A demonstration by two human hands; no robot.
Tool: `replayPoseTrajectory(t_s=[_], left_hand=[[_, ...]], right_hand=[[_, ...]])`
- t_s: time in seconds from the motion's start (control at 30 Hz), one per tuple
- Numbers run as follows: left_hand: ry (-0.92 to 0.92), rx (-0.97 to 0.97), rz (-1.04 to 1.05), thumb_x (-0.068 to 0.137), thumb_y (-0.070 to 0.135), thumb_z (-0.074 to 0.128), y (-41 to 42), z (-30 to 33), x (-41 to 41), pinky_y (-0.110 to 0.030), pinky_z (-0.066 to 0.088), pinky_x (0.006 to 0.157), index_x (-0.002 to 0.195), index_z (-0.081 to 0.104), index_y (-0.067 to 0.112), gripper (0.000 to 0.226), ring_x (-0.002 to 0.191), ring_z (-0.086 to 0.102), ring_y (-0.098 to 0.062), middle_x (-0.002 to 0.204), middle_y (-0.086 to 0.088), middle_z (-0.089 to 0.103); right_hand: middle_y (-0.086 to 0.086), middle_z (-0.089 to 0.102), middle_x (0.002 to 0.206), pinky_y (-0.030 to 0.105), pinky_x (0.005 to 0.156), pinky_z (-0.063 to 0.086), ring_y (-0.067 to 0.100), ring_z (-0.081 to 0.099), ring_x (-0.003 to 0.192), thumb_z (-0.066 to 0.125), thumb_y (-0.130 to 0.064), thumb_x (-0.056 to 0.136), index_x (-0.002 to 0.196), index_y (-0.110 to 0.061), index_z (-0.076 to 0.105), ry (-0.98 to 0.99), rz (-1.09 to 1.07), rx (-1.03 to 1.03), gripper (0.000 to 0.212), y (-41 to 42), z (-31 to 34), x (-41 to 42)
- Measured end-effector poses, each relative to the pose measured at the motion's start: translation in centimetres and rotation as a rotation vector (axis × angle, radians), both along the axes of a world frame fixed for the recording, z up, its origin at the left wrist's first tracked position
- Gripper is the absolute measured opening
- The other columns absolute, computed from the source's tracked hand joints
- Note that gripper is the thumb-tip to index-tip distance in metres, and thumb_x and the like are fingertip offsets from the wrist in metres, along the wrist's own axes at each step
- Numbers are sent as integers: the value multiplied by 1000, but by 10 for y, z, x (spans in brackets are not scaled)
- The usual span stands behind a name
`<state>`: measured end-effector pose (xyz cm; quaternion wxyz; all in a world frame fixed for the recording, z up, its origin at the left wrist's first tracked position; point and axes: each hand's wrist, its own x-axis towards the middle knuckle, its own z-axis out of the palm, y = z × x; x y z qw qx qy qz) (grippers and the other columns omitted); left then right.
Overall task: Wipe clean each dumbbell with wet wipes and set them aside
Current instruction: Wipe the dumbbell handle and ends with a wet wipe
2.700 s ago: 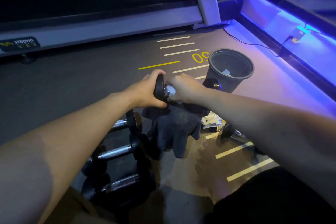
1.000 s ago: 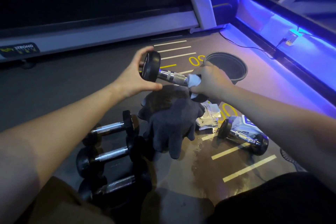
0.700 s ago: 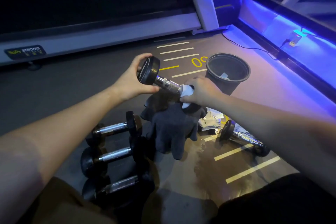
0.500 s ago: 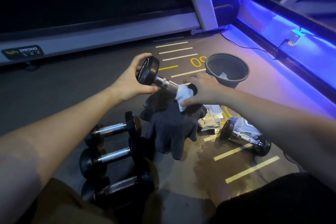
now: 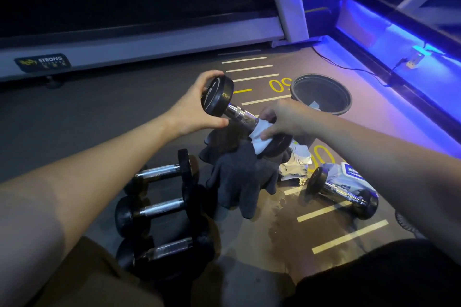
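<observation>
Black round-headed dumbbell with knurled chrome handle (image 5: 233,109) held off the floor at frame centre, tilted, upper head toward upper left, lower head down right over the dark grey cloth gloves (image 5: 243,174); left hand (image 5: 192,109) grips the upper head, fingers curled over its top rim, thumb under it; right hand (image 5: 284,118) pinches a white wet wipe (image 5: 260,138) against the handle's lower end where it meets the lower head, fingers bent round the wipe; wipe hangs onto that head. Versus 0.5 s ago: wipe and right hand sit slightly further down toward the lower head, more bare chrome showing; left grip unchanged. Three black dumbbells (image 5: 159,207) lie side by side lower left; one more dumbbell (image 5: 341,192) lower right, touching the white-blue wipes packet (image 5: 349,173); dark round bin (image 5: 321,93) upper right of centre.
</observation>
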<state>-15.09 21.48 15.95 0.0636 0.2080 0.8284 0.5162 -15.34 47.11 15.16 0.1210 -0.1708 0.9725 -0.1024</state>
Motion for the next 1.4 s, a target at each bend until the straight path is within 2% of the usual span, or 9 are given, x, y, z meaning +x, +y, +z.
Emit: replayPoseTrajectory(t_s=[0.27,0.47,0.57,0.67,0.8,0.97,1.1,1.27,1.4], left_hand=[[25,-30,5,68,6,88,1,-4,-6,0,40,82,143,37,35,95,102,55,-5,116,15,42],[14,-40,30,67,11,90,1,-5,-8,-5,43,85,141,38,35,94,104,58,-9,119,8,48],[7,-55,20,62,22,91,2,-4,-8,-23,46,99,138,37,45,96,114,58,-18,127,-4,48],[18,-74,-14,56,34,86,3,-2,-6,-39,46,107,134,36,54,95,119,55,-21,129,-5,48],[50,-105,-23,56,37,83,6,1,-5,-38,44,110,134,34,58,94,120,51,-16,129,-2,44],[58,-126,-29,58,33,84,5,0,-7,-39,45,109,136,33,56,96,121,52,-17,131,-3,44],[40,-125,-18,56,35,84,2,-4,-10,-44,48,105,134,33,56,96,122,52,-20,133,-5,48],[30,-118,0,55,35,83,1,-6,-10,-45,51,102,131,35,56,93,114,57,-23,126,-7,52],[43,-116,-18,56,35,84,2,-5,-9,-44,50,103,131,35,55,92,116,55,-23,126,-7,51]], right_hand=[[8,57,69,34,62,44,25,51,66,81,-43,71,70,-13,57,-49,5,56,38,-5,-6,-8],[0,68,76,47,117,13,24,63,96,69,-66,69,87,-20,70,502,-121,332,50,-18,-40,19],[3,65,68,49,118,18,27,63,91,71,-61,70,79,-14,69,612,-163,275,48,-23,-46,19],[6,70,84,38,113,29,27,61,101,74,-60,69,88,-20,70,313,-183,224,44,-22,-34,7],[7,65,78,34,68,52,29,60,78,83,-42,63,66,-27,57,-15,-121,47,30,-16,-16,-5],[4,69,82,40,72,56,24,65,79,82,-42,67,86,-18,67,-197,-30,80,34,-4,-3,-17],[10,64,76,42,84,51,32,61,80,77,-56,65,81,-15,66,7,-51,145,46,-10,-17,-13],[-3,67,77,49,116,9,21,61,94,65,-64,73,87,-28,66,389,-187,236,39,-21,-37,11],[4,67,82,39,103,33,26,58,97,68,-56,75,90,-25,69,372,-201,205,35,-23,-33,17]])
